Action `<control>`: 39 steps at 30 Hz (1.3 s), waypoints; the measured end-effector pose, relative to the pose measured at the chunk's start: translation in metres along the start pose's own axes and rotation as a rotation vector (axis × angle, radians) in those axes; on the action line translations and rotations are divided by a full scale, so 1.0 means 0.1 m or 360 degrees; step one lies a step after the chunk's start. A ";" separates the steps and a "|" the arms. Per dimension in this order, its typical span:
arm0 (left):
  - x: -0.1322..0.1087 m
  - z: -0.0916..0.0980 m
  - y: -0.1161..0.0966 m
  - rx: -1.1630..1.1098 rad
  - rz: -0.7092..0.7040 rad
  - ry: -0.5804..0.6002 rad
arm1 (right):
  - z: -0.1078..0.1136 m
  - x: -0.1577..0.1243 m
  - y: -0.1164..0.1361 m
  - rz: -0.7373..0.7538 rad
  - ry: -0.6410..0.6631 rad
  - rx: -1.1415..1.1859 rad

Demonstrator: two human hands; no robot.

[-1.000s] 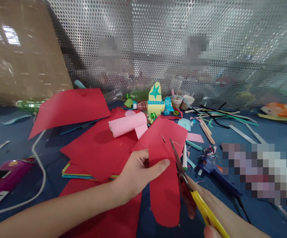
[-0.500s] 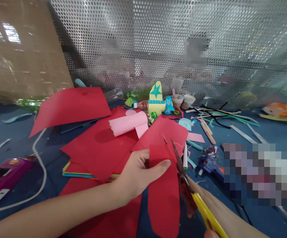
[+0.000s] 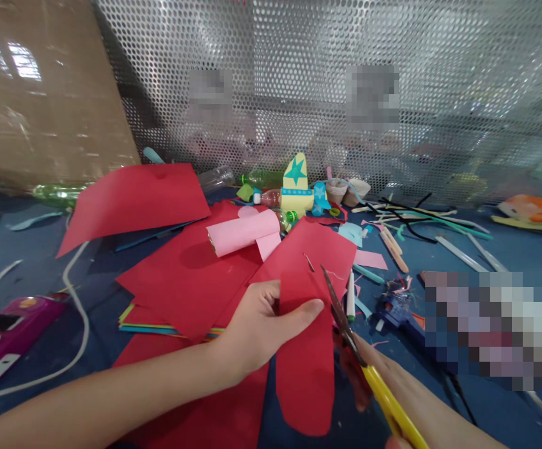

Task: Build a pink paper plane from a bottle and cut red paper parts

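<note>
My left hand (image 3: 264,327) pinches a long strip of red paper (image 3: 305,374), thumb on top and the other fingers behind it. The strip's near end has a rounded outline and points toward me. My right hand (image 3: 368,374) is closed around yellow-handled scissors (image 3: 385,399). Their blades are parted at the strip's upper right edge, one tip showing above the paper. Under and behind the strip lie several red sheets (image 3: 172,268). A pink paper-covered tube (image 3: 243,233) rests on these sheets, just beyond my left hand.
A yellow paper rocket (image 3: 297,190) and plastic bottles stand or lie along the perforated metal panel (image 3: 299,81). A blue glue gun (image 3: 401,315) and craft sticks (image 3: 393,249) are at right. A purple power strip (image 3: 13,337) with a white cord lies left, before a cardboard box (image 3: 50,93).
The red strip's near end has swung slightly left and up. The scissors have shifted a little at its edge, still parted. My left hand keeps nearly the same place.
</note>
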State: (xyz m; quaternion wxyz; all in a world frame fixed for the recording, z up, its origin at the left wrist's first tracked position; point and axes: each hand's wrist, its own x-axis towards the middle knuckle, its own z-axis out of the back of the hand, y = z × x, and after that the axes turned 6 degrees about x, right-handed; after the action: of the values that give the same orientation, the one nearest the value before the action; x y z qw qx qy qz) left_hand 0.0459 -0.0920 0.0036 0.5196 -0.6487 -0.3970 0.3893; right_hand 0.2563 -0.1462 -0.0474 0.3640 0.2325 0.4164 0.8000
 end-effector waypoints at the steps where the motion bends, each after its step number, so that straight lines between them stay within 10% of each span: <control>1: 0.00 0.00 0.00 -0.0014 0.0002 0.0005 | 0.00 0.00 -0.01 0.0000 0.0004 -0.0003; 39: -0.02 -0.02 0.09 0.0089 0.0038 0.0042 | -0.03 0.10 0.23 -0.0219 -0.0104 0.0543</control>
State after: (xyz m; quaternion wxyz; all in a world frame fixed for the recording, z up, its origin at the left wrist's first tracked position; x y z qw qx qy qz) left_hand 0.0476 -0.0955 -0.0049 0.5381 -0.6437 -0.3712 0.3979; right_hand 0.2389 -0.1491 -0.0289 0.3865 0.2877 0.5489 0.6830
